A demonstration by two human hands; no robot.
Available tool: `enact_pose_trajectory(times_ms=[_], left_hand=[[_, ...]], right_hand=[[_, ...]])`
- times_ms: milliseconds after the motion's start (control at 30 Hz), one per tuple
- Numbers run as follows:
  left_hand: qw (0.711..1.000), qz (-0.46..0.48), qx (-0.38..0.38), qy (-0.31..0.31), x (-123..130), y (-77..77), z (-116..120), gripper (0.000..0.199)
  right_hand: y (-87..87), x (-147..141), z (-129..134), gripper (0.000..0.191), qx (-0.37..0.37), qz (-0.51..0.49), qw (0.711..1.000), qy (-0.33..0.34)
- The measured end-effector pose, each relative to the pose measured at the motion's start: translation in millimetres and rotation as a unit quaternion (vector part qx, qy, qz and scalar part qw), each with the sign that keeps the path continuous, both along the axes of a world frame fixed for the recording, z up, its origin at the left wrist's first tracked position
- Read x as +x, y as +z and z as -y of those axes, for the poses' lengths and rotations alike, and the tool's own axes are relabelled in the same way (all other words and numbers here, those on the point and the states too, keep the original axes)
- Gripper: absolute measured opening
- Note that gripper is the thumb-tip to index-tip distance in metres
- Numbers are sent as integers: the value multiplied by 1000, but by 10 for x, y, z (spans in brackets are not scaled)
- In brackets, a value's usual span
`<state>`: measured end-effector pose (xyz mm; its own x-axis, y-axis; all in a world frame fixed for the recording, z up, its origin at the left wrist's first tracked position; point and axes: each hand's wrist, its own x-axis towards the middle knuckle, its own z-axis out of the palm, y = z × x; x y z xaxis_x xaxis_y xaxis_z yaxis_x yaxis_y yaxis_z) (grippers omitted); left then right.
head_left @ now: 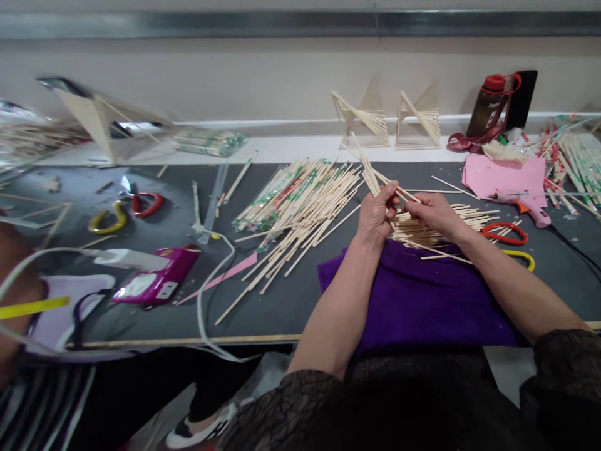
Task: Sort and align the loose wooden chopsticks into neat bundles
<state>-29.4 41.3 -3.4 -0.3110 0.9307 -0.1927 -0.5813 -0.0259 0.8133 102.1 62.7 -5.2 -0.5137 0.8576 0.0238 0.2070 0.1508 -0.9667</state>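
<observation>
My left hand (379,210) is closed round a small bunch of wooden sticks (370,175), which fan upward from the fingers. Close on its right, my right hand (429,212) pinches a thin stick (397,186) that slants across toward the left hand. Under and behind the hands lies a pile of loose sticks (422,230). A purple cloth (436,307) is spread beneath my forearms. To the left, a larger heap of sticks (310,219) lies beside sticks in green-printed wrappers (282,197).
Two stick structures (369,122) (417,122) stand against the wall. Rightward are a pink glue gun (530,207), red-handled pliers (507,233), pink paper (504,175) and a bottle (488,106). Leftward are a magenta box (164,275), a white cable (200,300) and a person's arm (19,282).
</observation>
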Motion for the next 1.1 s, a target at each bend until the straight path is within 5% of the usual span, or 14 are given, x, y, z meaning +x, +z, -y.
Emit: enact_pose_trajectory(times_ms=[167, 400, 500, 700, 1100], left_hand=[[993, 50, 2, 110, -237, 43, -32, 16], [978, 41, -2, 203, -491, 9, -84, 23], [983, 62, -10, 175, -360, 11, -70, 18], [1000, 20, 5, -19, -53, 66, 21, 9], [990, -111, 87, 29, -34, 12, 33, 26]], right_hand=[[92, 96, -67, 16, -70, -15, 997, -6], [130, 358, -357, 12, -184, -221, 941, -177], [128, 368, -377, 11, -220, -268, 920, -183], [136, 146, -150, 22, -292, -186, 937, -44], [164, 35, -10, 17, -213, -45, 976, -31]])
